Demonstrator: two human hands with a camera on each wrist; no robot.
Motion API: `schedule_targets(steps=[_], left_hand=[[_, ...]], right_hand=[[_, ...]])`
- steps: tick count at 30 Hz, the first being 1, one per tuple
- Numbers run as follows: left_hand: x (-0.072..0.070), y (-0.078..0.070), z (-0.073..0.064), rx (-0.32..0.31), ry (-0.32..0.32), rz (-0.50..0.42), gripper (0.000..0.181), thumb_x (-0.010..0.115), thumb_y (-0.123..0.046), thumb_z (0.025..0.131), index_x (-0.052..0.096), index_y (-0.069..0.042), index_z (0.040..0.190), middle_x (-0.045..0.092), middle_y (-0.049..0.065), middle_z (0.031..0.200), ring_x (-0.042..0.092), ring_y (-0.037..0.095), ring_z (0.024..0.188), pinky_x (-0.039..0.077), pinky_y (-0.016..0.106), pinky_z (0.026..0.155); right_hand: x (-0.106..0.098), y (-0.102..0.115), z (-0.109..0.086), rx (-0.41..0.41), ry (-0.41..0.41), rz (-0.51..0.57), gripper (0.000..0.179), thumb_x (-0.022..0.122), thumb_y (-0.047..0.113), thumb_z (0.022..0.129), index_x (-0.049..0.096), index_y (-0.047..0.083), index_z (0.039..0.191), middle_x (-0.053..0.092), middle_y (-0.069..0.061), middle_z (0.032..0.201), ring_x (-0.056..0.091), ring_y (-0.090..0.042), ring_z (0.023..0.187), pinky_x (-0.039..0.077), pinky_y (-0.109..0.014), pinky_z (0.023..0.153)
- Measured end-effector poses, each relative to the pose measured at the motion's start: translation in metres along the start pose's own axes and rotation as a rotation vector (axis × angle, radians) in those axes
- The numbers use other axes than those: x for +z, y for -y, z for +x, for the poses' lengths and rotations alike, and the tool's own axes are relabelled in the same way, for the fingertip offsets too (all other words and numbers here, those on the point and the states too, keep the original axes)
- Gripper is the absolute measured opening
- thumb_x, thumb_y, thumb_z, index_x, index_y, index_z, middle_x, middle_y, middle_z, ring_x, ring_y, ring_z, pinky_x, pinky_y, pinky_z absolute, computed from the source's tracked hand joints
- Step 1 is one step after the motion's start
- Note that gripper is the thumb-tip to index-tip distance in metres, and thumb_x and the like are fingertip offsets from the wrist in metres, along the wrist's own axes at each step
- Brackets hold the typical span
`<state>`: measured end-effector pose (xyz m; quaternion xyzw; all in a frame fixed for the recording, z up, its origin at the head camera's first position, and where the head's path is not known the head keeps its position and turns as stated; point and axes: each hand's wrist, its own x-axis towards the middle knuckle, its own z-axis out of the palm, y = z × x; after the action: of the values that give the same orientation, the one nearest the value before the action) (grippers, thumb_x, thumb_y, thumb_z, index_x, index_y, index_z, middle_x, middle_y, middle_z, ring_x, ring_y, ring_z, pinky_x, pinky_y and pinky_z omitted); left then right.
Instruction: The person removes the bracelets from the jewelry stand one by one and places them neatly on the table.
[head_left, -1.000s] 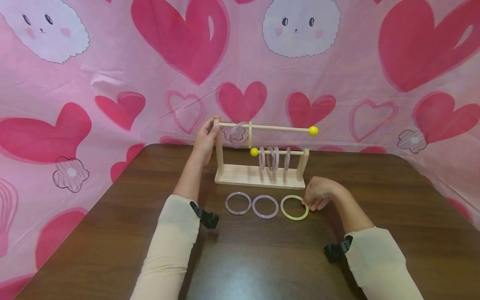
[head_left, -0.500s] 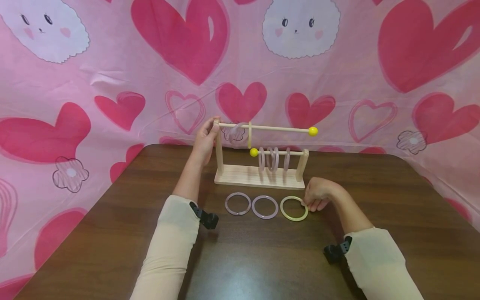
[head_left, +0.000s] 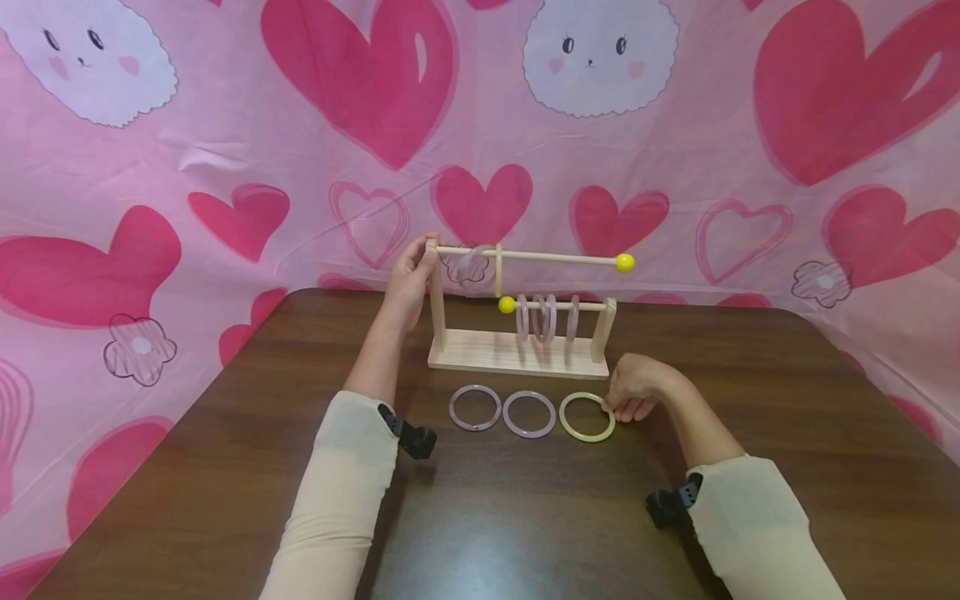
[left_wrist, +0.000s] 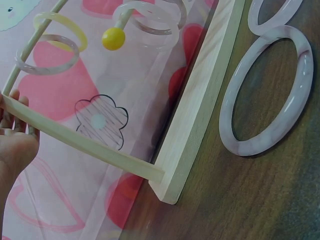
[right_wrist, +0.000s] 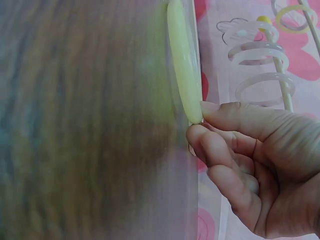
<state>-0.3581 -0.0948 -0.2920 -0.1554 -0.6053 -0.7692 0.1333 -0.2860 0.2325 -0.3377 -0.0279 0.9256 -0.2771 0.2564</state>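
Note:
A wooden bangle stand [head_left: 517, 358] stands on the table, its two rods tipped with yellow balls. My left hand [head_left: 407, 283] grips the top of its tall left post. On the upper rod hang a yellow bangle [head_left: 498, 279] and a marbled purple one [left_wrist: 47, 70]; several pale purple bangles [head_left: 573, 323] hang from the lower rod. In front of the stand, my right hand [head_left: 637, 388] pinches the right edge of a second yellow bangle [right_wrist: 184, 65] between thumb and fingertips. That bangle lies close over the tabletop.
Two purple bangles, one at left [head_left: 476, 428] and one in the middle [head_left: 529, 435], lie flat in a row left of the pinched one. The brown wooden table [head_left: 480, 517] ends at the back against a pink heart-patterned cloth [head_left: 360, 150].

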Motion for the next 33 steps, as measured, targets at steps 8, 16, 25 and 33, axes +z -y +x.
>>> schedule_targets(steps=[8,16,25,33], left_hand=[[0.0,-0.001,-0.001,-0.007,-0.004,-0.003,0.033,0.042,-0.005,0.097,0.043,0.006,0.128,0.046,0.022,0.126,0.046,0.012,0.106,0.033,0.028,0.096],[0.0,0.0,0.0,-0.007,-0.01,-0.003,0.034,0.043,-0.005,0.097,0.043,0.006,0.128,0.051,0.015,0.12,0.046,0.012,0.106,0.034,0.028,0.095],[0.0,-0.001,0.001,-0.002,-0.01,0.002,0.033,0.044,-0.005,0.096,0.044,0.005,0.128,0.054,0.0,0.11,0.046,0.014,0.109,0.034,0.028,0.096],[0.0,-0.001,0.001,0.0,-0.007,0.006,0.032,0.043,-0.005,0.097,0.045,0.005,0.127,0.048,0.021,0.125,0.046,0.014,0.109,0.033,0.029,0.097]], right_hand=[[0.0,0.001,-0.001,0.013,-0.013,0.004,0.013,0.07,0.012,0.079,0.066,0.001,0.071,0.061,-0.003,0.057,0.059,-0.011,0.051,0.051,-0.029,0.053],[-0.001,0.004,-0.002,0.012,-0.012,0.028,0.012,0.069,0.01,0.079,0.067,0.0,0.073,0.061,-0.003,0.057,0.059,-0.011,0.052,0.052,-0.029,0.053],[-0.005,0.01,-0.004,-0.017,-0.06,0.081,0.013,0.069,0.009,0.077,0.065,-0.002,0.073,0.062,-0.005,0.058,0.06,-0.013,0.052,0.051,-0.031,0.053],[-0.01,0.019,-0.006,-0.072,-0.122,0.102,0.016,0.068,0.012,0.079,0.069,-0.004,0.081,0.065,-0.007,0.064,0.063,-0.017,0.057,0.053,-0.033,0.056]])
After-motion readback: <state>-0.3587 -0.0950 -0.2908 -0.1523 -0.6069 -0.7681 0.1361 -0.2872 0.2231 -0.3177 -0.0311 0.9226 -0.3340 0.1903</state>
